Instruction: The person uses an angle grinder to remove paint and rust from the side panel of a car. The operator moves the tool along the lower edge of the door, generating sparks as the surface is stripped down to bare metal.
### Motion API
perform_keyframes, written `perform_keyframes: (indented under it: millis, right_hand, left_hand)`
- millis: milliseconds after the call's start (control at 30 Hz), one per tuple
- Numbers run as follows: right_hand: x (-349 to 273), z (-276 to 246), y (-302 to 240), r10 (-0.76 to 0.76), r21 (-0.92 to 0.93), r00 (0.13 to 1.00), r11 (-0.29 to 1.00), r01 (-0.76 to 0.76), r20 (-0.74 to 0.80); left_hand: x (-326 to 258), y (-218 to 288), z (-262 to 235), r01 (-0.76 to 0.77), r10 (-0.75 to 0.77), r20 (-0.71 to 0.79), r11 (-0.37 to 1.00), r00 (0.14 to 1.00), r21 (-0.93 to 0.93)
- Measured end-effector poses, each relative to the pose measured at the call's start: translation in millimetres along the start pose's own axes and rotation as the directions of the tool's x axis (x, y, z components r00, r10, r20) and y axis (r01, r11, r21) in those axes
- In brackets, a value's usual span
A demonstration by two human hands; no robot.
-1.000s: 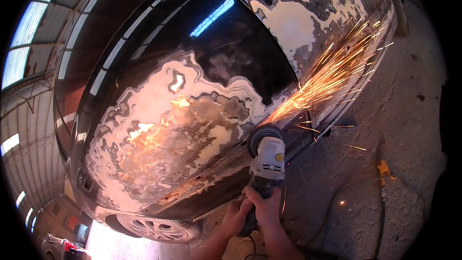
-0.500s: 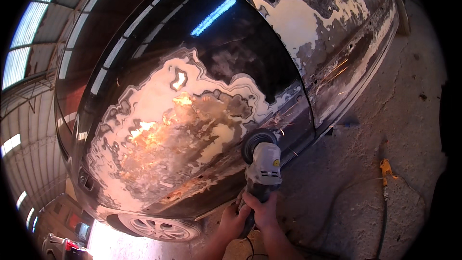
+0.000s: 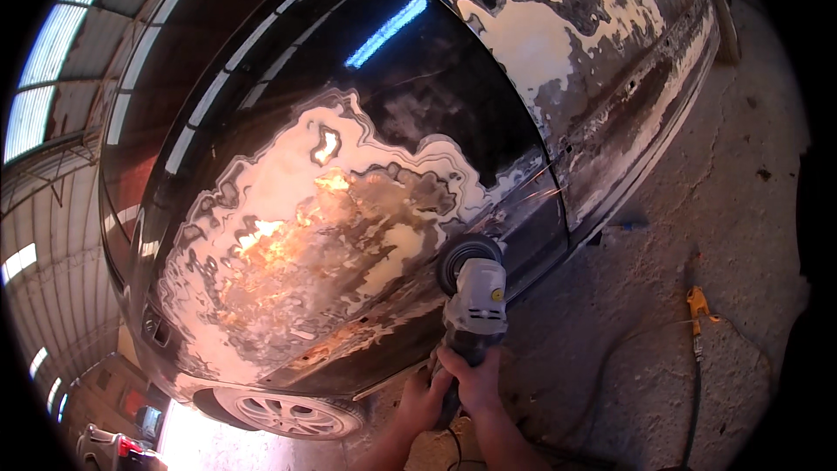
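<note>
Both hands are wrapped round the dark body of an angle grinder (image 3: 478,296) with a light grey head. My left hand (image 3: 423,399) closes on its rear part from the left side. On the right side, my right hand (image 3: 472,379) grips just behind the grey head. The round dark disc (image 3: 466,260) lies against the lower part of a black car door (image 3: 349,148), and a few sparks fly off to the upper right. Across the door spreads a sanded patch of pale filler and bare metal with wavy edges.
Another sanded, patchy car panel (image 3: 532,44) lies beyond the door gap. Below the door is a wheel (image 3: 288,412). On the concrete floor (image 3: 663,209) at right rest a yellow tool-like piece (image 3: 697,303) and a dark hose (image 3: 695,401). A cable hangs below the grinder.
Fewer sparks now show around the disc, and those on the far panel are gone. The grinder and both hands have hardly moved.
</note>
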State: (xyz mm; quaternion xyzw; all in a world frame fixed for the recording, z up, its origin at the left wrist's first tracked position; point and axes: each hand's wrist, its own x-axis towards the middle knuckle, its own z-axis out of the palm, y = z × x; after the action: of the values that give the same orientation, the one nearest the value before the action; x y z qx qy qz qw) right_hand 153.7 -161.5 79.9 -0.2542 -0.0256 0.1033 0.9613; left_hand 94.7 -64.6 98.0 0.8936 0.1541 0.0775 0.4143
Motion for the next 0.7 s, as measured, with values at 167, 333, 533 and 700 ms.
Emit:
perform_keyframes:
  millis: [167,333,533,700]
  right_hand:
    - [1,-8,7,0.014,-0.065,0.998,0.998,-0.011,0.054]
    - [4,-15,20,-0.023,-0.128,0.989,0.991,0.042,0.144]
    - [-4,-8,9,-0.049,-0.216,0.997,0.974,0.062,0.066]
    - [-1,-12,19,0.01,-0.116,0.995,0.993,0.002,0.098]
  left_hand:
    - [-3,8,5,-0.056,0.058,0.023,0.996,0.998,-0.065]
    - [-4,1,4,-0.052,0.053,0.006,0.996,0.999,-0.078]
    - [-10,2,7,-0.02,0.018,-0.085,1.0,0.996,-0.017]
    - [-7,-10,5,-0.053,0.053,-0.087,0.999,0.995,-0.005]
